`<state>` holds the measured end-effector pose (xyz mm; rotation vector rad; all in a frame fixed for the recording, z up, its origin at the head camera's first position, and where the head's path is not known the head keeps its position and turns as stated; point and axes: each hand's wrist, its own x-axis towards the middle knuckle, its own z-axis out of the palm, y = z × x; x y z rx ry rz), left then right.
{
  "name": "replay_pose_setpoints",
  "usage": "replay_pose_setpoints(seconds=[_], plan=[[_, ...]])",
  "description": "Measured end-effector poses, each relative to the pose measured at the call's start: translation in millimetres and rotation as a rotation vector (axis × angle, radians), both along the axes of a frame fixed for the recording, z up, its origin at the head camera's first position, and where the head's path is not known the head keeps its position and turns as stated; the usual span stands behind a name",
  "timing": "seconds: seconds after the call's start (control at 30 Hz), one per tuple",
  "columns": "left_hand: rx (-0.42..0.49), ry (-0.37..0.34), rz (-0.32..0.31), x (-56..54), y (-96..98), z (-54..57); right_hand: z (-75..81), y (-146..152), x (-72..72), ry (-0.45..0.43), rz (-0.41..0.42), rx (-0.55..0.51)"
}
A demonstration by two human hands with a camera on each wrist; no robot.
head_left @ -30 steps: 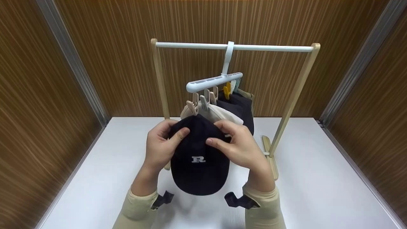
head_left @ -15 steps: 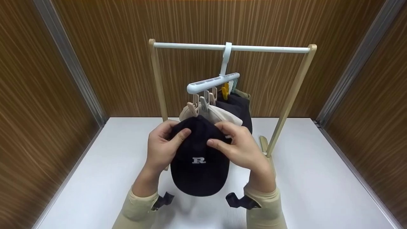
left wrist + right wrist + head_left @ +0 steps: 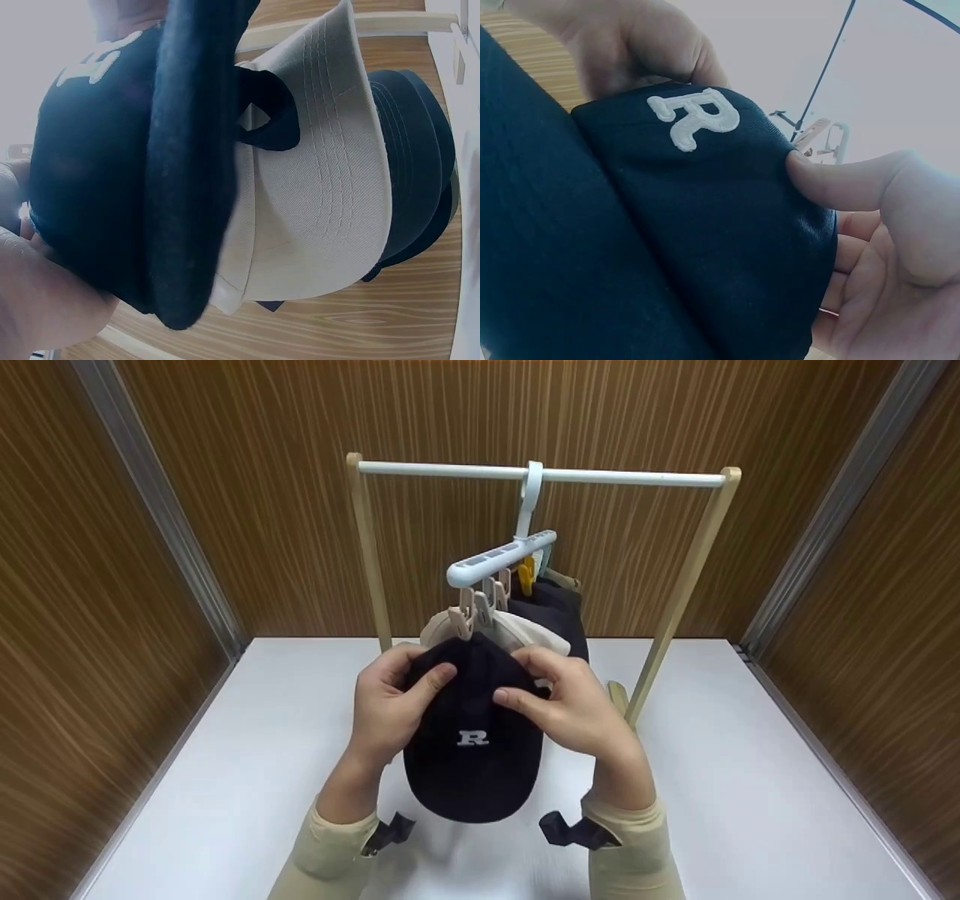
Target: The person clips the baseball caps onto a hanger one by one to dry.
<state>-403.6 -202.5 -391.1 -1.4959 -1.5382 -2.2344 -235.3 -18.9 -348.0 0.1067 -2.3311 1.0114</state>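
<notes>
A dark baseball cap (image 3: 472, 784) with a white R on its front hangs brim down, its crown just under a pink clothespin (image 3: 460, 621). My left hand (image 3: 391, 701) holds the crown's left side between thumb and fingers. On the right side my right hand (image 3: 581, 705) does the same; in the right wrist view its thumb lies over the cloth (image 3: 727, 202) and the fingers are behind. The clothespin belongs to a pale blue clip hanger (image 3: 499, 562). Right behind hangs an off-white cap (image 3: 322, 165), and farther back a dark cap (image 3: 416, 165).
The hanger hooks over the white rod (image 3: 630, 478) of a wooden-legged rack (image 3: 679, 600) on a white table (image 3: 750, 780). Grey (image 3: 484, 607) and yellow clothespins (image 3: 526, 579) sit farther along the hanger. Wood-grain panels (image 3: 225, 495) close in the back and sides.
The hanger's near end, with the dark cap and both hands, has shifted slightly right, turning the hanger a little. The rack appears slightly farther left in view. Both hands keep their hold.
</notes>
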Motion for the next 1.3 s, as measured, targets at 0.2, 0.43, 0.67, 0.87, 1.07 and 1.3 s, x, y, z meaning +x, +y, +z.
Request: replay_pose_setpoints(seconds=[0.2, 0.43, 0.67, 0.87, 1.07, 1.3], plan=[[0.016, 0.020, -0.006, 1.8, 5.1, -0.5, 1.1, 6, 2.7, -0.009, 0.012, 0.018], [0.020, 0.026, -0.035, 5.7, 11.9, 0.1, 2.2, 15, 8.7, -0.023, 0.006, 0.031], [0.022, 0.018, -0.050, 8.6, 19.3, -1.5, 1.6, 22, 13.1, -0.024, 0.018, 0.022], [0.014, 0.021, -0.055, 12.2, 22.3, -2.5, 0.6, 25, 16.7, -0.016, 0.017, 0.042], [0.004, 0.027, -0.061, 15.3, 25.4, -2.7, 1.0, 29, 20.2, -0.014, 0.000, 0.052], [-0.031, 0.016, -0.076, 17.1, 28.3, -3.4, 0.9, 34, 23.1, -0.015, -0.013, 0.060]])
